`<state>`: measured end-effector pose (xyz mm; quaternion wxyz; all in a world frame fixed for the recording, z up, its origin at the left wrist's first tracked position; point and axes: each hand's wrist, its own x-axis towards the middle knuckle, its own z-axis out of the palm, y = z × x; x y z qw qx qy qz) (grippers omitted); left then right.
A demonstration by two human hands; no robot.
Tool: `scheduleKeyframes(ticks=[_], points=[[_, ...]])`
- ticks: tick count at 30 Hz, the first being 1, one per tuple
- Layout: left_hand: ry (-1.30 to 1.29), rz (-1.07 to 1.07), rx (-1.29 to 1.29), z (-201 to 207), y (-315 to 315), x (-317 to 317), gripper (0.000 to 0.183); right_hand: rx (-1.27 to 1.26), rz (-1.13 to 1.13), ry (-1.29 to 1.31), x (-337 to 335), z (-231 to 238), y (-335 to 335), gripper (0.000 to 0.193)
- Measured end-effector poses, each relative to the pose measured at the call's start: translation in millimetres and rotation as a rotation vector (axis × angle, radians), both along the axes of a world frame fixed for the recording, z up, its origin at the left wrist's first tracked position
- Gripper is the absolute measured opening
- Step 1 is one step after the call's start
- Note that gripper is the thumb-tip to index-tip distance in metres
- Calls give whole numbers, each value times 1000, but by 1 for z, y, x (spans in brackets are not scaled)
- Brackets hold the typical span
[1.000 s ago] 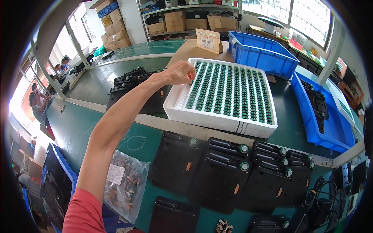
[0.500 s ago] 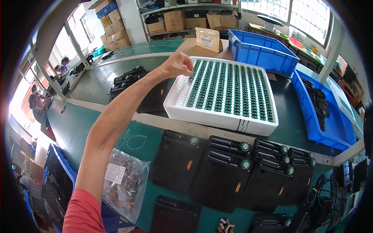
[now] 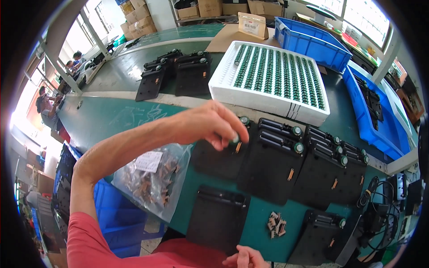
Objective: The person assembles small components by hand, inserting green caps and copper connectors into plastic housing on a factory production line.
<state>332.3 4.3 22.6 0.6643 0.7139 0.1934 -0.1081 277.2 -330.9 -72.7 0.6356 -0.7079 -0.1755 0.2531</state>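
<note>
My left hand [image 3: 213,124] reaches across above the black panels, fingers closed on a small round green-rimmed part [image 3: 234,138]. Under it lies a black panel [image 3: 214,158] with another round part at its upper corner. At the lower edge my right hand [image 3: 246,257] shows curled fingers; what they hold, if anything, is hidden. Close by lies a black panel [image 3: 218,219] with no round part visible on it. A white foam tray [image 3: 250,98] farther off carries rows of green round parts [image 3: 279,76], with bare slots at its left side.
More black panels [image 3: 270,174] with round parts overlap toward the right. A clear bag of copper-coloured pieces [image 3: 147,183] lies left; a small pile of them [image 3: 277,224] sits in front. Blue crates [image 3: 313,44] stand behind, finished-looking panels [image 3: 192,73] far left, black cables [image 3: 380,214] right.
My left hand has come back from the foam tray toward me, with a round part in its fingers. My right hand has come into view at the lower edge. The view has shifted downward.
</note>
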Motion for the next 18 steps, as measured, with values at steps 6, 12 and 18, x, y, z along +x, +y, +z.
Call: scheduleKeyframes(ticks=[6,12,18], points=[[67,-125,-93,-7,-53,-44,18,75,-4,30,-2,4,1,18],[63,0,-267,-18,-87,-63,17,17,6,80,-4,12,1,15],[-8,74,-378,-30,-109,-71,19,33,27,-139,6,27,25,27]])
